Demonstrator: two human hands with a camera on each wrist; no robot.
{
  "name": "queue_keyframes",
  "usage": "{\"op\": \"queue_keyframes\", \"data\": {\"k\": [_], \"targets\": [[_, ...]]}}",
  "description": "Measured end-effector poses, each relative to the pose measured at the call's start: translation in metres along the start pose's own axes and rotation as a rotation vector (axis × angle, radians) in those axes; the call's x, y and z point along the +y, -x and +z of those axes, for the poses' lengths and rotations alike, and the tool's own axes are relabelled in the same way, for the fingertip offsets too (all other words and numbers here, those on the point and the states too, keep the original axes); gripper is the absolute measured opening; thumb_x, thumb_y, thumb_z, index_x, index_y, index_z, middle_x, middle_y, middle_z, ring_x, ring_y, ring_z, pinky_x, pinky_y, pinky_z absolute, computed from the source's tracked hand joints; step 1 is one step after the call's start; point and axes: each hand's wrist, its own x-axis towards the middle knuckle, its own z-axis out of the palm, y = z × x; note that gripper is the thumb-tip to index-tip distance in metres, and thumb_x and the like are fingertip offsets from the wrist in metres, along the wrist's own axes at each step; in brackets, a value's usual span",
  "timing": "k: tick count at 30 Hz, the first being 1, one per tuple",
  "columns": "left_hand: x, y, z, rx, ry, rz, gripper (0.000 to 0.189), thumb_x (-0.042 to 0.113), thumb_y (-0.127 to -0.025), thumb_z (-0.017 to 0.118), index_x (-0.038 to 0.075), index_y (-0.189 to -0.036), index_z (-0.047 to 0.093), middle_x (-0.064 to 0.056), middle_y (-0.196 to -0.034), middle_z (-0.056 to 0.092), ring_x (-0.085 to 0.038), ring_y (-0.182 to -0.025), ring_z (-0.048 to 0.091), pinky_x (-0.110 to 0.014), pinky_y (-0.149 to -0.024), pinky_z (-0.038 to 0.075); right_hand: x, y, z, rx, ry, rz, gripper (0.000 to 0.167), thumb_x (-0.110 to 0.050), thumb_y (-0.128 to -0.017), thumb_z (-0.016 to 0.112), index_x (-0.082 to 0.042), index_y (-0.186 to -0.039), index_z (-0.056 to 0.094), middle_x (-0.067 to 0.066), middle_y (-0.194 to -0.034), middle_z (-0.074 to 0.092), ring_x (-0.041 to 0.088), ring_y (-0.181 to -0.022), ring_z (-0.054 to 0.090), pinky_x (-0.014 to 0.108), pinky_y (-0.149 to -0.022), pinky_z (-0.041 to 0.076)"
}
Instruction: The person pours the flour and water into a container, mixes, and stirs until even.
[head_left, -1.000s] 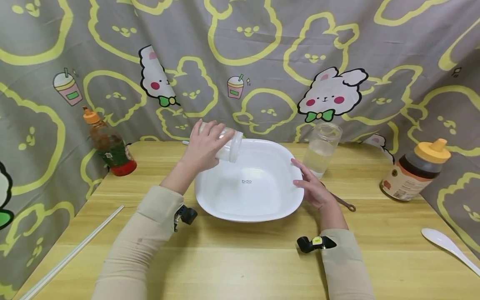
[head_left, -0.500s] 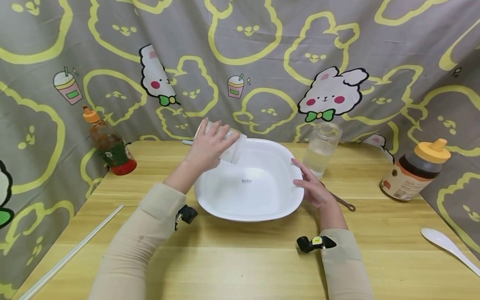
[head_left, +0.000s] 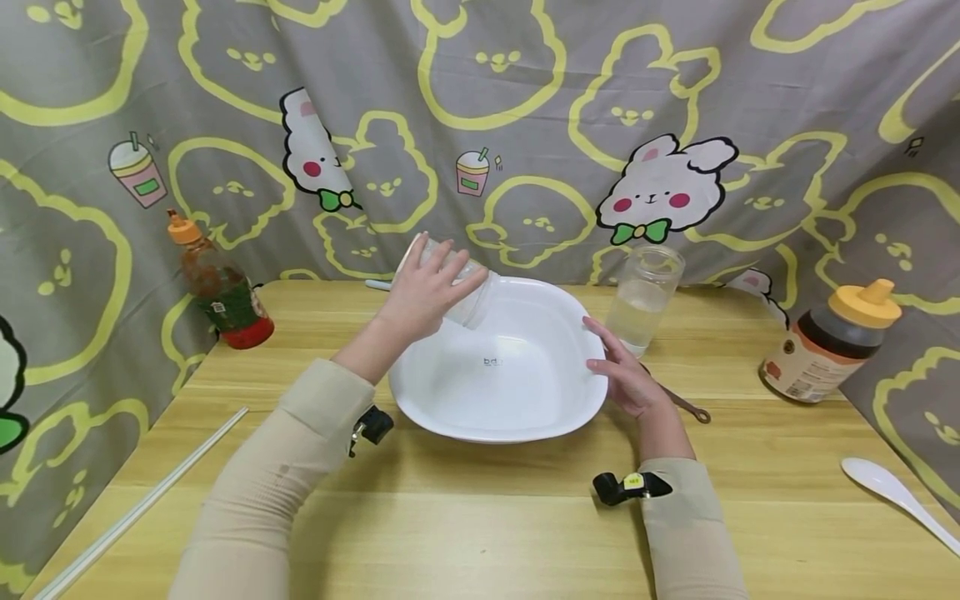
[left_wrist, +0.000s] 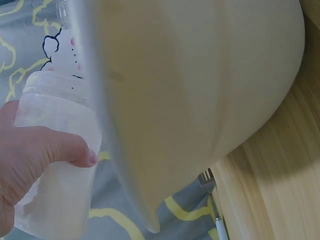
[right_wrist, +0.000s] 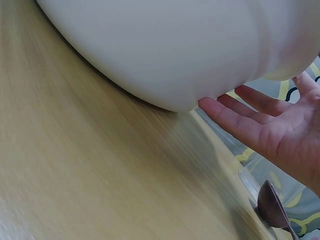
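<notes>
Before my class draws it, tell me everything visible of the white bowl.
The white bowl is wide, glossy, perhaps plastic, with rounded corners and small dark lettering inside. It stands upright on the table, the right hand touching its rim. A tilted jar hangs over its far-left edge; contact is unclear.

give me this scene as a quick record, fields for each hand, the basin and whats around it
left hand: left hand holds a clear jar
jar: tilted, mouth over the basin's far left side; whether anything pours cannot be told
right hand: right hand holds the white basin by its right rim
basin: on the wooden table
far right of basin: upright glass of liquid
left side: sauce bottle, chopsticks
right side: yellow-capped bottle, white spoon
</notes>
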Motion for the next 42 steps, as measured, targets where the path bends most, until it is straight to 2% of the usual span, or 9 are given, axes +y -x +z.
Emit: {"op": "queue_keyframes", "data": {"k": [5,11,18,28,33,42], "targets": [[-0.0004,-0.0004,-0.0013,0.003,-0.002,0.028,0.074,0.010,-0.069,0.066,0.025,-0.131,0.029,-0.011,-0.130,0.034,-0.034,-0.121,0.021,-0.052,-0.097,-0.007,-0.0008,0.0000,-0.0002,-0.011,-0.010,-0.011,0.062,0.005,-0.085,0.040,-0.023,-0.137,0.023,0.009,-0.137,0.013,0.023,-0.100,0.048,0.040,-0.069,0.049],[0.0005,0.0006,-0.0019,0.049,0.006,0.045,0.072,0.007,-0.069,0.065,0.024,-0.130,0.031,-0.011,-0.129,0.035,-0.033,-0.120,0.023,-0.052,-0.098,-0.006,-0.0018,-0.0002,0.0004,-0.020,-0.016,-0.023,0.062,0.006,-0.084,0.039,-0.022,-0.137,0.024,0.006,-0.138,0.011,0.023,-0.101,0.046,0.040,-0.069,0.049],[0.0015,-0.0009,-0.0028,0.110,-0.039,0.075,0.068,0.006,-0.069,0.064,0.023,-0.128,0.034,-0.012,-0.127,0.037,-0.034,-0.119,0.026,-0.053,-0.098,0.000,-0.0018,-0.0007,-0.0011,-0.024,-0.016,-0.030,0.062,0.006,-0.085,0.040,-0.020,-0.137,0.022,0.007,-0.137,0.013,0.024,-0.102,0.045,0.041,-0.069,0.048],[0.0022,-0.0024,-0.0029,0.110,-0.105,0.085,0.068,0.008,-0.070,0.064,0.024,-0.128,0.033,-0.011,-0.127,0.037,-0.033,-0.118,0.027,-0.054,-0.098,0.001,0.0002,-0.0002,-0.0021,-0.021,-0.009,-0.026,0.062,0.005,-0.084,0.041,-0.021,-0.137,0.023,0.007,-0.137,0.014,0.023,-0.102,0.044,0.040,-0.070,0.048],[0.0014,-0.0021,-0.0009,0.133,-0.102,0.083,0.065,0.006,-0.071,0.063,0.024,-0.127,0.035,-0.011,-0.126,0.038,-0.033,-0.118,0.027,-0.054,-0.098,0.002,0.0002,-0.0002,-0.0016,-0.016,-0.007,-0.023,0.062,0.005,-0.084,0.042,-0.021,-0.137,0.023,0.007,-0.137,0.013,0.022,-0.102,0.045,0.040,-0.070,0.048],[0.0009,-0.0017,-0.0022,0.101,-0.094,0.079,0.066,0.007,-0.072,0.062,0.024,-0.129,0.034,-0.011,-0.128,0.037,-0.033,-0.119,0.026,-0.054,-0.098,0.000,0.0007,-0.0007,-0.0015,-0.020,-0.006,-0.025,0.062,0.005,-0.084,0.042,-0.021,-0.137,0.023,0.008,-0.137,0.013,0.024,-0.104,0.044,0.041,-0.071,0.048]]}}
